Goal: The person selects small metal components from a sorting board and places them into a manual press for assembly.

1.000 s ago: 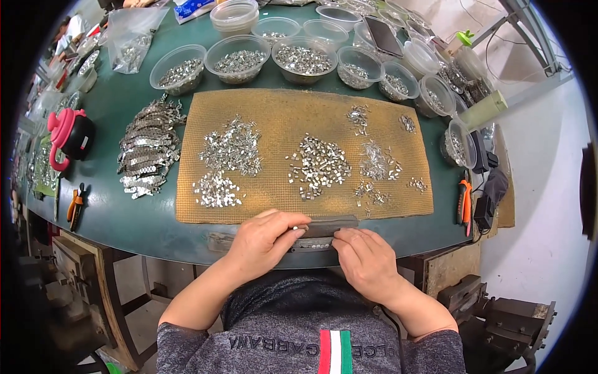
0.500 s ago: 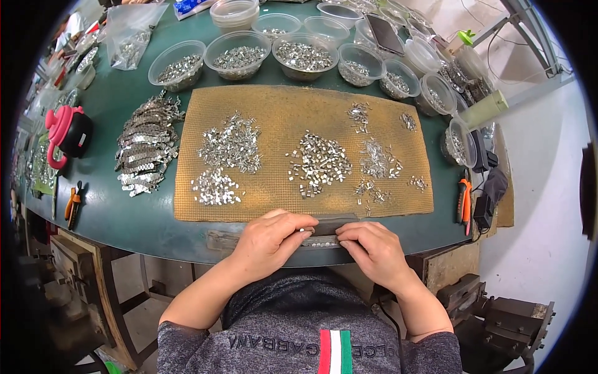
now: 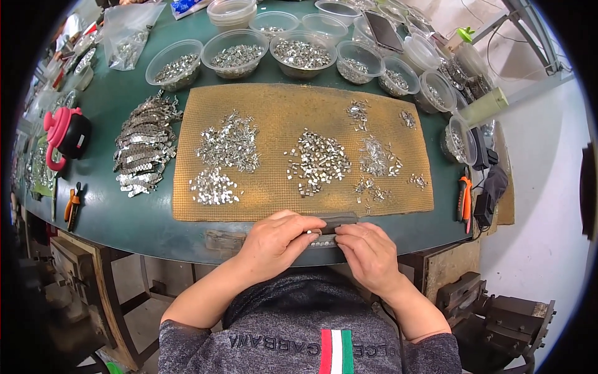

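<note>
At the table's front edge, my left hand [image 3: 274,243] is closed in a pinch, with a small shiny metal piece [image 3: 309,232] showing between thumb and forefinger. My right hand [image 3: 374,255] is closed just beside it, fingertips pressed together; what they grip is hidden. Between both hands lies a narrow metal strip [image 3: 324,242] with a row of small silver pieces along it. Directly behind the strip is a dark flat bar [image 3: 339,219]. A worn grey block [image 3: 224,240] rests left of my left hand.
A tan ribbed mat [image 3: 268,199] bears several piles of small silver parts [image 3: 317,161]. Linked metal bands [image 3: 146,146] are stacked to its left. Plastic bowls [image 3: 303,56] of parts line the back. Orange-handled pliers [image 3: 73,206] and others [image 3: 464,201] lie at either side, near a pink-lidded pot [image 3: 67,134].
My left hand has shifted slightly to the right along the strip, closer to my right hand. The right hand has barely moved, and its pinch stays closed.
</note>
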Motion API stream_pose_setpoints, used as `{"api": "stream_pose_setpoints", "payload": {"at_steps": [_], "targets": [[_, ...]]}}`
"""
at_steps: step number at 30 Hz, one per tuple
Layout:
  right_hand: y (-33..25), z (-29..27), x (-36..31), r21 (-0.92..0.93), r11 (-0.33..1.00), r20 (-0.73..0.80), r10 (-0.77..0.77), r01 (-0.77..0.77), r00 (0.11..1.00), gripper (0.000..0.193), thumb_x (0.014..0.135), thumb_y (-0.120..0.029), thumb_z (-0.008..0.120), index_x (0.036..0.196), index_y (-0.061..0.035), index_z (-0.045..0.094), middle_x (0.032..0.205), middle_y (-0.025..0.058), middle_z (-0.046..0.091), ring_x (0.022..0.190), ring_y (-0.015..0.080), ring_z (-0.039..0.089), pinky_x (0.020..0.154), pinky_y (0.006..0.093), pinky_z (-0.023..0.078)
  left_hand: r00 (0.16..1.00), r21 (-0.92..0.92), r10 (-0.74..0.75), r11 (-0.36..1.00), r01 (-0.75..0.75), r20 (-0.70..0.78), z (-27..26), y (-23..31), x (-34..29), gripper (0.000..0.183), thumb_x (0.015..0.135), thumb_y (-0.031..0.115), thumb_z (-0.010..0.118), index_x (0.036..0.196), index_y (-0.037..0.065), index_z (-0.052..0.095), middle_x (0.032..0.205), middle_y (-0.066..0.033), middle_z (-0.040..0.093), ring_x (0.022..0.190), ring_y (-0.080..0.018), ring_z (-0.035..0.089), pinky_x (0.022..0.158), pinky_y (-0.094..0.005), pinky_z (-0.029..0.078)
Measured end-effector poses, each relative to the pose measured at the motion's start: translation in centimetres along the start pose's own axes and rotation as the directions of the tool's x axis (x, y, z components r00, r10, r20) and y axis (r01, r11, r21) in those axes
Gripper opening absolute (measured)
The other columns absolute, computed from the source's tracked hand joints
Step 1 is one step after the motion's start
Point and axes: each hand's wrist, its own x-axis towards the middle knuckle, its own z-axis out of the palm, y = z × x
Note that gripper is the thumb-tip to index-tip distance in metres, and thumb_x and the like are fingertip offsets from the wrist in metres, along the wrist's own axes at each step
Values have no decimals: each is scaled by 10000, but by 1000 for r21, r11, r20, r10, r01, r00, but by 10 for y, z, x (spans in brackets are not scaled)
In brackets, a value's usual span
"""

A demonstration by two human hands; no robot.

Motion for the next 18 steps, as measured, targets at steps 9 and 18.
{"api": "stream_pose_setpoints", "payload": {"at_steps": [9, 18], "targets": [[4, -1, -2, 135, 983, 30, 121, -124, 992, 142, 854, -28, 765, 980, -55, 705, 1053, 82, 757, 969, 267, 728, 945, 435, 529, 999, 16, 47, 999, -47, -20, 0, 2, 1, 238, 882, 11, 750, 1115, 34, 712, 963, -81, 760, 854, -232, 705, 731, -337, 556], [-6, 5, -5, -6, 996, -10, 94, -94, 996, 179, 849, -32, 766, 1011, -50, 693, 1072, 76, 753, 1005, 254, 724, 978, 445, 510, 999, 18, 47, 999, -47, -15, 3, 1, 1, 234, 885, 16, 748, 1117, 38, 722, 972, -78, 759, 851, -224, 703, 727, -334, 555]]}}
